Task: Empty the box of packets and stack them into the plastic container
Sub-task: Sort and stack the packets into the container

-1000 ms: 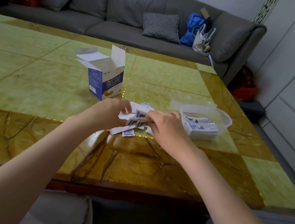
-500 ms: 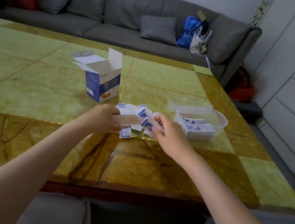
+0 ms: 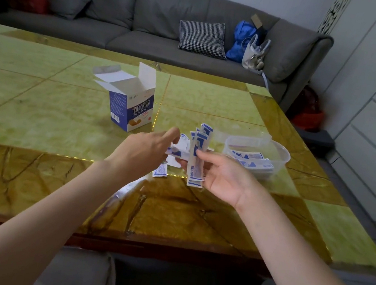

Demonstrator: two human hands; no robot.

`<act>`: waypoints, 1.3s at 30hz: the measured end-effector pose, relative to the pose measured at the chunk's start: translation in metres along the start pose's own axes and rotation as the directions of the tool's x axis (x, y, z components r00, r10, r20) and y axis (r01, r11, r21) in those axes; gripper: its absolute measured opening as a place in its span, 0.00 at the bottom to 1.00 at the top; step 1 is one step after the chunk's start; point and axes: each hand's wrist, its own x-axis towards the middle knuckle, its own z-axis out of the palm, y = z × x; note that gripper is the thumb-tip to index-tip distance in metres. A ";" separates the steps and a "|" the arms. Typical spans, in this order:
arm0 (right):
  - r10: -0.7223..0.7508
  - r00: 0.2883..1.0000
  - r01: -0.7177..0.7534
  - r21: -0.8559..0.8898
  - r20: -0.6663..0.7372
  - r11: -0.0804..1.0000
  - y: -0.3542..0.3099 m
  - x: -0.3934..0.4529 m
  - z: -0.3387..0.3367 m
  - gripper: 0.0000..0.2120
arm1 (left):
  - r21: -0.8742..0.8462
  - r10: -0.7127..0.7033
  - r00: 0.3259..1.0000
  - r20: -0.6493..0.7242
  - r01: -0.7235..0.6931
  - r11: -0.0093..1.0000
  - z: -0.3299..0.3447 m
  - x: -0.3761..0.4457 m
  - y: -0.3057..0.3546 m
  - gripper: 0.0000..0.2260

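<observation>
- The box (image 3: 131,107) stands upright on the desk (image 3: 42,102) with its flaps open, beyond the hands; whether any packets remain inside cannot be seen from this angle.
- The right hand (image 3: 223,175) holds a bundle of packets (image 3: 198,153) on end, thumb pressed across the front and fingers (image 3: 180,162) behind, so the bundle fans a little at its top.
- The left hand (image 3: 143,151) is just beside the bundle, its fingers pinched on a single packet (image 3: 176,152) lying crosswise, touching or nearly touching the bundle.
- A few loose packets (image 3: 160,170) lie on the desk under and between the hands.
- The plastic container (image 3: 282,153) sits on the desk to the right of the hands, close by, with a low stack of packets (image 3: 252,162) already lying flat inside. A clear lid (image 3: 243,135) seems to lie just behind it.
- Judged from this, the step in hand is gathering: loose packets are being collected into one squared bundle before going into the container. The task looks partly done, with some packets stacked and others not.
- The next move probably calls for turning the single packet to match the bundle and tucking it in, then picking up the remaining loose ones.
- After that the bundle would need laying flat on the stack already in the container, edges lined up so that nothing slides off.
</observation>
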 end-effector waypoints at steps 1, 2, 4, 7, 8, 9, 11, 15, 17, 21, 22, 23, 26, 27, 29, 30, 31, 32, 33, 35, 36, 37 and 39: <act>-0.076 0.996 0.072 -0.089 -0.043 0.993 0.001 0.001 0.000 0.10 | -0.068 0.006 0.999 0.035 -0.004 0.998 0.000 0.001 0.001 0.12; -0.169 0.981 0.146 -0.205 -0.098 0.968 0.002 0.003 0.000 0.09 | -0.167 0.003 0.997 0.077 0.010 0.986 0.000 0.001 0.002 0.14; -0.368 0.915 0.251 -0.478 -0.166 0.842 0.003 0.002 0.001 0.08 | -0.418 -0.046 0.985 0.168 0.113 0.902 -0.002 0.003 0.003 0.16; -0.482 0.868 0.286 -0.667 -0.124 0.688 0.001 0.003 0.002 0.06 | -0.681 -0.186 0.967 0.174 0.254 0.687 -0.005 0.007 -0.001 0.09; -0.472 0.877 0.273 -0.712 -0.092 0.646 0.001 0.003 0.002 0.05 | -0.715 -0.231 0.962 0.147 0.265 0.646 -0.006 0.008 -0.004 0.06; -0.472 0.881 0.256 -0.796 -0.042 0.549 0.001 0.003 0.001 0.05 | -0.725 -0.265 0.956 0.124 0.269 0.634 -0.006 0.008 -0.007 0.04; -0.481 0.868 0.254 -0.943 0.124 0.215 0.000 0.004 -0.001 0.07 | -0.687 -0.264 0.957 0.123 0.274 0.673 -0.007 0.009 -0.009 0.04; -0.449 0.826 0.287 -0.940 0.340 -0.184 0.003 0.002 -0.001 0.07 | -0.597 -0.203 0.961 0.188 0.276 0.754 -0.005 0.009 -0.008 0.07; -0.427 0.821 0.224 -0.902 0.378 -0.369 0.006 0.003 -0.007 0.08 | -0.395 -0.284 0.941 0.185 0.336 0.855 -0.001 0.006 -0.013 0.08; -0.260 0.910 0.180 -0.873 0.322 -0.453 0.014 0.005 -0.016 0.17 | -0.023 -0.339 0.870 0.358 0.371 0.928 0.014 -0.005 -0.018 0.25; -0.234 0.918 0.187 -0.868 0.322 -0.459 0.016 0.006 -0.017 0.17 | 0.016 -0.326 0.862 0.388 0.347 0.938 0.016 -0.005 -0.016 0.27; -0.216 0.920 0.194 -0.860 0.326 -0.473 0.017 0.006 -0.018 0.15 | 0.049 -0.310 0.866 0.392 0.317 0.947 0.018 -0.004 -0.014 0.27; -0.201 0.922 0.193 -0.844 0.330 -0.501 0.019 0.009 -0.020 0.13 | 0.088 -0.294 0.908 0.300 0.280 0.956 0.021 0.001 -0.015 0.21; -0.202 0.923 0.190 -0.844 0.328 -0.502 0.019 0.009 -0.020 0.13 | 0.096 -0.298 0.916 0.268 0.282 0.954 0.020 0.002 -0.015 0.20; -0.204 0.925 0.186 -0.849 0.322 -0.495 0.019 0.009 -0.020 0.14 | 0.127 -0.293 0.932 0.213 0.271 0.954 0.019 0.004 -0.016 0.14; -0.206 0.926 0.185 -0.854 0.318 -0.487 0.019 0.009 -0.020 0.14 | 0.140 -0.293 0.938 0.187 0.270 0.953 0.017 0.004 -0.016 0.11; -0.205 0.927 0.184 -0.858 0.314 -0.480 0.018 0.009 -0.020 0.13 | 0.134 -0.306 0.938 0.161 0.286 0.949 0.015 0.004 -0.016 0.10; -0.204 0.929 0.184 -0.862 0.310 -0.472 0.017 0.010 -0.020 0.13 | 0.110 -0.321 0.938 0.134 0.308 0.945 0.012 0.004 -0.017 0.09; -0.201 0.932 0.183 -0.869 0.303 -0.460 0.017 0.009 -0.018 0.13 | 0.083 -0.333 0.938 0.098 0.326 0.942 0.010 0.003 -0.020 0.09; -0.200 0.937 0.179 -0.887 0.285 -0.426 0.015 0.009 -0.016 0.14 | 0.055 -0.330 0.942 0.055 0.327 0.943 0.006 0.001 -0.027 0.08; -0.199 0.940 0.178 -0.893 0.279 -0.414 0.013 0.008 -0.015 0.15 | 0.043 -0.311 0.948 0.061 0.309 0.950 0.004 -0.001 -0.029 0.07; -0.195 0.942 0.175 -0.897 0.272 -0.406 0.012 0.008 -0.015 0.15 | 0.027 -0.277 0.957 0.082 0.276 0.961 0.003 -0.002 -0.031 0.07; -0.194 0.943 0.178 -0.902 0.270 -0.392 0.009 0.007 -0.013 0.16 | -0.017 -0.197 0.969 0.148 0.201 0.979 0.004 -0.004 -0.031 0.07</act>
